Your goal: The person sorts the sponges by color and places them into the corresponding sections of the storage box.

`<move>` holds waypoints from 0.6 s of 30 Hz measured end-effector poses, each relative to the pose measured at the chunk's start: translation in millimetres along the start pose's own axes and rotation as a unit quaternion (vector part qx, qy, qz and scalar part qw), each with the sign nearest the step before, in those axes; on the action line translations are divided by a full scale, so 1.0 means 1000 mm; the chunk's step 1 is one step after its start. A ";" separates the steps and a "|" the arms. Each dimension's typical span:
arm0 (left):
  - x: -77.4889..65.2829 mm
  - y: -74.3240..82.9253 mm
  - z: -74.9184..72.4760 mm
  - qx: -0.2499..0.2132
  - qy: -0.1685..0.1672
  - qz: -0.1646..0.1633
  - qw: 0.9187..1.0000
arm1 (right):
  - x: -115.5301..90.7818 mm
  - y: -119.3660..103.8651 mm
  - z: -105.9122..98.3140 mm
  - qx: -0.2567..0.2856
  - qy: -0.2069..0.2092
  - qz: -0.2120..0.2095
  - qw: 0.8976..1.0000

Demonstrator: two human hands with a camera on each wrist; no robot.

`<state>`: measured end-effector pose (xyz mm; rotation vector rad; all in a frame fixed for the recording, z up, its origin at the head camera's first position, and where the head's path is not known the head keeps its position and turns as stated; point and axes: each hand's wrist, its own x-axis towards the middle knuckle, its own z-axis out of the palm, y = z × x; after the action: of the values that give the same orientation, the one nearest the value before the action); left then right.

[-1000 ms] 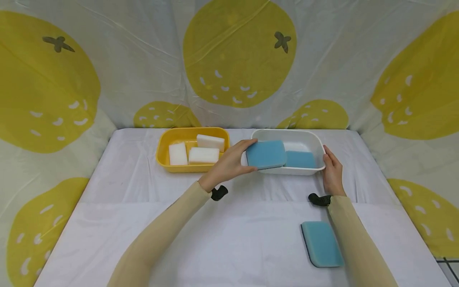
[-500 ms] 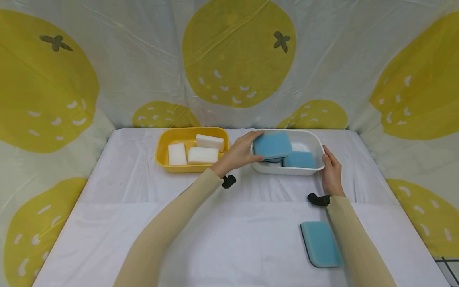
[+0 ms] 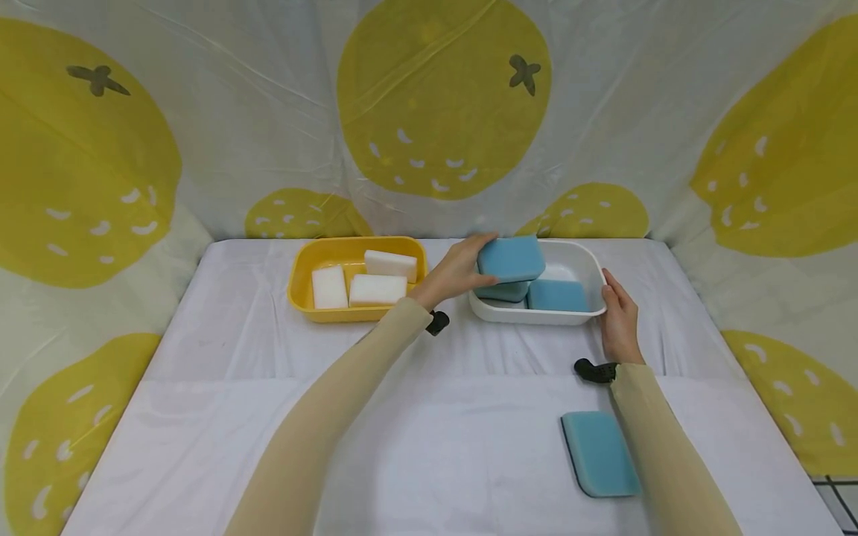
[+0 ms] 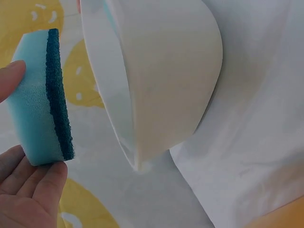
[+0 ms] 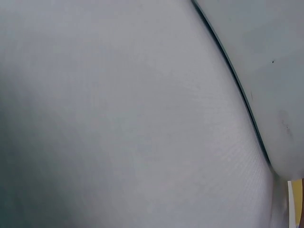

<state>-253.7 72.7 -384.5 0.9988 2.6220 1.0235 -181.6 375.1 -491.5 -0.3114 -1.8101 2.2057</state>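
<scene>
My left hand (image 3: 459,269) pinches a light blue sponge (image 3: 512,258) over the left end of a white plastic tub (image 3: 536,318). In the left wrist view, the sponge's dark scouring pad (image 4: 58,95) faces the tub, with the thumb on one side and fingertips along the other. Two more blue sponges lie in the tub, one at the right (image 3: 558,296) and one partly hidden below the held sponge (image 3: 503,291). My right hand (image 3: 620,320) holds the tub's right end by the rim. Only the tub's outer wall (image 5: 285,80) and white cloth show in the right wrist view.
Left of the white tub stands a yellow tub (image 3: 335,316) with white sponge blocks (image 3: 378,290) in it. Another blue sponge (image 3: 599,454) lies on the white tablecloth (image 3: 469,447) beside the right forearm. A lemon-patterned curtain (image 3: 442,97) hangs behind the table.
My left hand has carried its sponge up and to the right, farther over the white tub, uncovering part of the sponge beneath. My right hand has stayed at the tub's right end.
</scene>
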 end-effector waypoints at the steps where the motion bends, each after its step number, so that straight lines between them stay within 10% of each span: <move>1: 0.002 0.000 0.000 -0.002 -0.004 -0.005 1.000 | 0.000 0.000 0.000 -0.001 0.000 0.000 1.000; 18: 0.022 -0.016 0.012 -0.010 -0.020 -0.045 0.999 | 0.000 0.000 0.001 0.001 0.005 0.005 1.000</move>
<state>-274.5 84.4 -402.3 0.8791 2.5941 0.9962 -182.0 374.6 -491.6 -0.3315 -1.8041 2.2088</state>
